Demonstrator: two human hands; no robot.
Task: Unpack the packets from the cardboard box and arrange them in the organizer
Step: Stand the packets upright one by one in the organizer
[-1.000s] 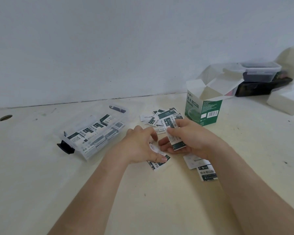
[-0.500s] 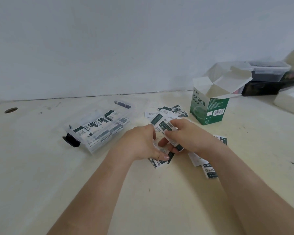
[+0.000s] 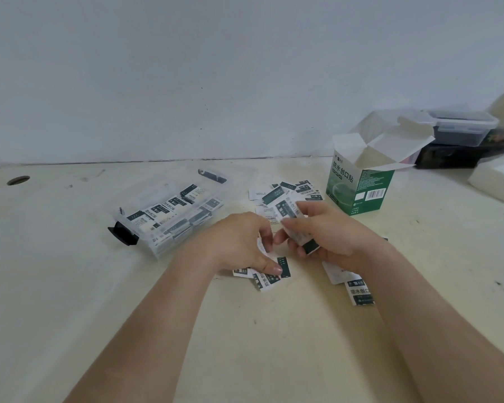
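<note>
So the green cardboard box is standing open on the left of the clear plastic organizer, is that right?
No. The head view shows the green cardboard box standing open on the right of the clear plastic organizer, not the left.

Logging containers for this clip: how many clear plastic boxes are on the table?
2. The organizer lies left of centre; a lidded tub sits on a dark item at the far right. More may be hidden behind the cardboard box.

- cardboard box (image 3: 361, 187) at 2 o'clock: green sides, white lettering, white flaps, striped barcode
- packets (image 3: 285, 190): white with dark green bands
- organizer (image 3: 172, 216) at 10 o'clock: clear, black latch (image 3: 122, 235)
- surface (image 3: 70, 286): cream, dark-flecked
</note>
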